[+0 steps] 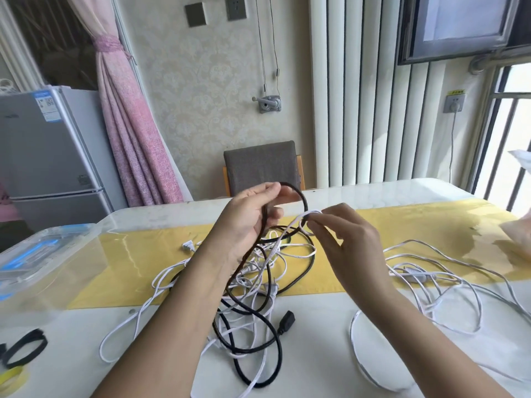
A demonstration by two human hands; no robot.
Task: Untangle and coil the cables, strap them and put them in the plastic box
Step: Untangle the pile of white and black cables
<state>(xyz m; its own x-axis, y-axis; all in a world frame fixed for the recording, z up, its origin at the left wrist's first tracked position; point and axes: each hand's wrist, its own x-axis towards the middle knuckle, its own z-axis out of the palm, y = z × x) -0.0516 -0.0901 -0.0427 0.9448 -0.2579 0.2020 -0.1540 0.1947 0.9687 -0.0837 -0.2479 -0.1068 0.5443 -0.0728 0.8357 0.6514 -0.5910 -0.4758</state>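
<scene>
A tangle of black and white cables lies on the table in front of me. My left hand holds a loop of the black cable lifted above the pile. My right hand pinches a white cable where it crosses that black loop. The black cable's plug rests on the table below. A separate loose white cable sprawls to the right. The clear plastic box with blue clips stands at the far left.
Black straps and a yellow one lie at the near left edge. A yellow runner crosses the white table. A grey chair stands behind the table. A white round object sits near right.
</scene>
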